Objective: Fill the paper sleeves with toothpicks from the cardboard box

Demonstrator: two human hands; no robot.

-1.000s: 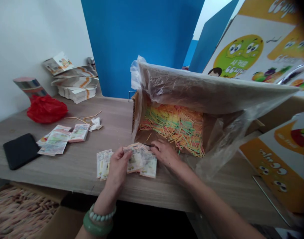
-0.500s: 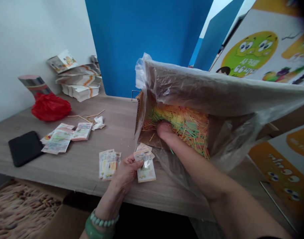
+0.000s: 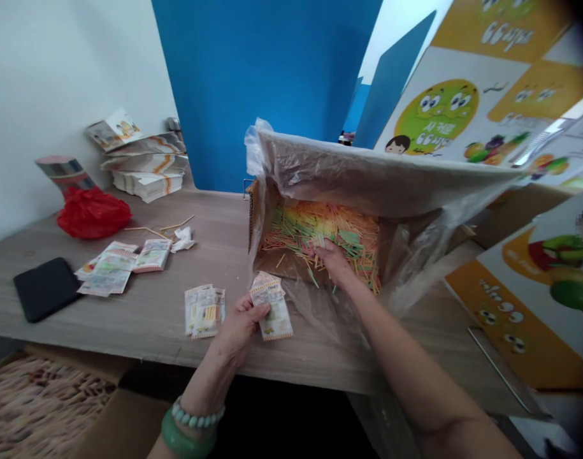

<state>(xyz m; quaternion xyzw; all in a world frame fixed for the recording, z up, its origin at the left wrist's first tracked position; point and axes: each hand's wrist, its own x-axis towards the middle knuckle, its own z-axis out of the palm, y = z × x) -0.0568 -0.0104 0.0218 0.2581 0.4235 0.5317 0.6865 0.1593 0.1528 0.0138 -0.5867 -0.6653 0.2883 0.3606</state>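
Observation:
My left hand (image 3: 246, 319) pinches small printed clear packets (image 3: 276, 317) between thumb and fingers, just above the table's front part. Inside the tilted, plastic-lined cardboard box (image 3: 253, 213), my right hand (image 3: 332, 258) is among a heap of thin coloured sticks (image 3: 315, 220) in orange, yellow, green and pink. Its fingers are curled, and a few sticks poke out beneath them. Exactly how many it grips is hidden. To the left of my left hand lie overlapping packets (image 3: 202, 311), one with orange and yellow sticks showing through.
More packets (image 3: 110, 271) lie on the left beside a black phone-like slab (image 3: 47, 288). Behind are a red plastic bag (image 3: 93, 212), crumpled tissue (image 3: 183, 240) and stacked flat cartons (image 3: 148, 182). Printed boxes (image 3: 429, 121) rise at right; a blue panel (image 3: 267, 70) stands behind.
My right hand has drawn back from deeper in the sticks, so its fingers now show. My left hand keeps its packets. The view has shifted slightly to the right.

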